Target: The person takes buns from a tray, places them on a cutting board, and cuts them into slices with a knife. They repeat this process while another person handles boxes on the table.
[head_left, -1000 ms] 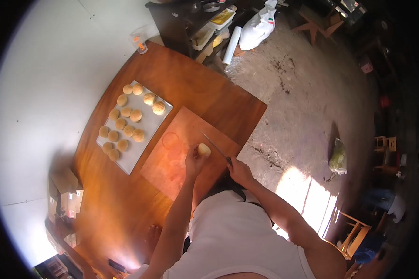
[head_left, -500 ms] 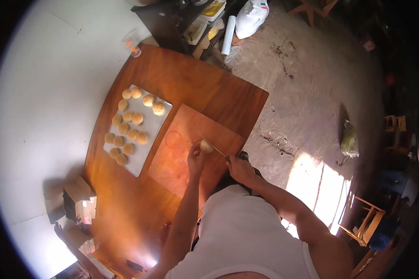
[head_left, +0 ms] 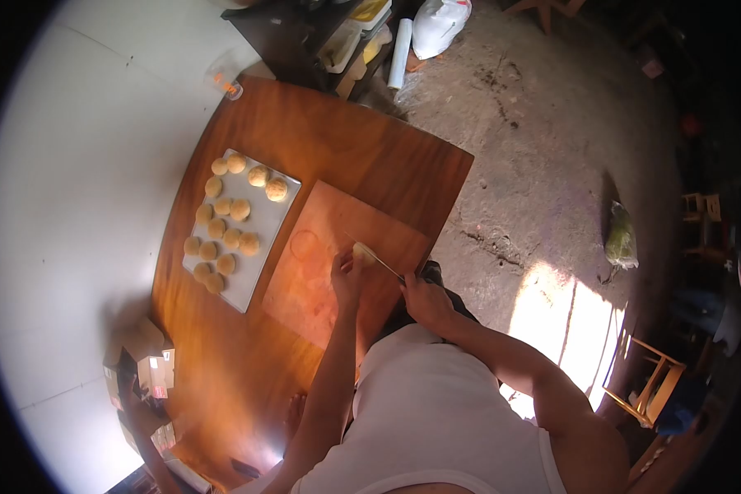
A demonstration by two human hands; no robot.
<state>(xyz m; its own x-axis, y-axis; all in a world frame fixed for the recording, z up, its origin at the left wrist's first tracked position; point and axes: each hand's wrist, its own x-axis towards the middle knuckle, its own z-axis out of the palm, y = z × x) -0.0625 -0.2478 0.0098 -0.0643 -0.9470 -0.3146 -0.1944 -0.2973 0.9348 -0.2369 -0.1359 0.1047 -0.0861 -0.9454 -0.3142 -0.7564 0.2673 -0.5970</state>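
My left hand (head_left: 347,277) is closed around a small round bun (head_left: 362,254) over the reddish cutting board (head_left: 329,317). In my right hand (head_left: 427,301) is the handle of a long thin knife (head_left: 388,268). Its blade runs up and left across the bun, close to my left fingertips. Beside the board, to the left, a metal tray (head_left: 253,276) carries rows of golden buns (head_left: 240,209).
A wooden table (head_left: 346,136) holds the board and tray. A clear plastic cup (head_left: 230,86) stands at its far left corner. Lower left, another person's arm (head_left: 146,428) reaches to a cardboard box (head_left: 155,370). Beyond the table's far edge is a dark shelf (head_left: 288,41) with containers.
The bun has turned in my left hand, and the knife blade now lies across it. At lower left, the other person's hand has moved right, onto the cardboard box.
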